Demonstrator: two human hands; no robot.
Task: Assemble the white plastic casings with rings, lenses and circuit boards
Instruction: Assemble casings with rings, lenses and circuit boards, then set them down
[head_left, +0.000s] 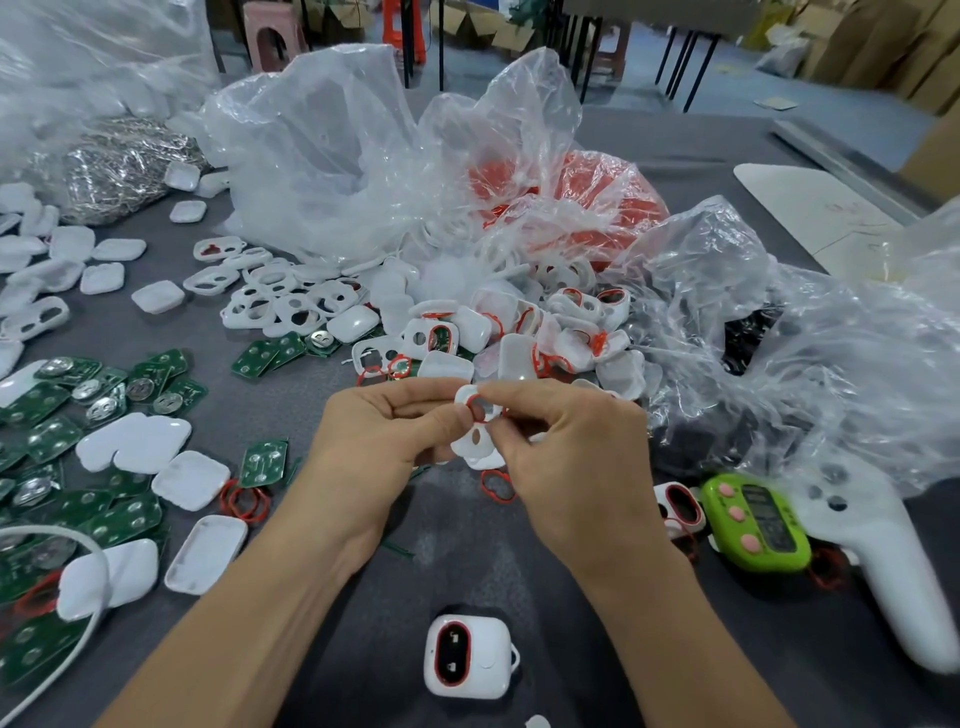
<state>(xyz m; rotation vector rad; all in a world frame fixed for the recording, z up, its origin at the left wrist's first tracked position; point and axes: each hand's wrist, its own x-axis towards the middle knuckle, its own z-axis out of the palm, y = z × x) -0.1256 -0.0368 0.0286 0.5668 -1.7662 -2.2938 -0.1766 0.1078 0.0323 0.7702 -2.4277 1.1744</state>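
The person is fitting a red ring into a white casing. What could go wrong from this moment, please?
1. The left hand and right hand pinch the white casing by fingertips only, pressing on the thin red ring. It may seat unevenly or pop out.
2. If it slips, the casing could be lost in the pile of similar casings just behind.

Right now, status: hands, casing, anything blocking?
Both pinching: left hand and right hand on white casing above table. At its round opening, red ring, fingertips on it. Nothing blocking; loose ring lies below.
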